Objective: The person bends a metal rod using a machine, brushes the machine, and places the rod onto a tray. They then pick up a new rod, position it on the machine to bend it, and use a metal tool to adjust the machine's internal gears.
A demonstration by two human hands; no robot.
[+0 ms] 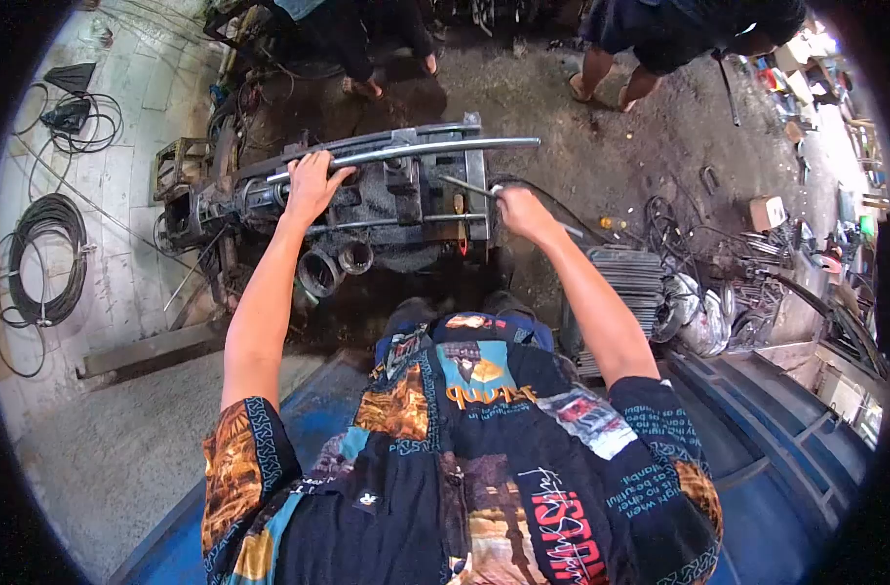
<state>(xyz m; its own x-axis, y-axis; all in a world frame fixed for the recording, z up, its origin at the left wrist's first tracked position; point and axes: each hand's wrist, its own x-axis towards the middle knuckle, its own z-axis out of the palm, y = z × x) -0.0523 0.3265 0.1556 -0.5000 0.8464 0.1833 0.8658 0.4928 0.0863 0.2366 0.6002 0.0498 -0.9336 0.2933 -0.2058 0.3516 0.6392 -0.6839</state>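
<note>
My left hand (310, 187) is closed around the left part of a long shiny metal rod (445, 147), which lies across the top of a dark, greasy machine (386, 200). The rod's far end sticks out past the machine's right side. Over the machine's right end, my right hand (526, 212) is closed on a thin metal bar (466, 185); the bar slants from upper left to lower right and shows on both sides of the fist. Two round pipe-like openings (320, 272) face me on the machine's near side.
Two people stand beyond the machine, one with bare legs (640, 86). A finned motor (625, 283) sits to my right, near tangled cables (674, 229). Coiled black cable (47, 258) lies on the left floor. Blue metal framework (786, 439) is at lower right.
</note>
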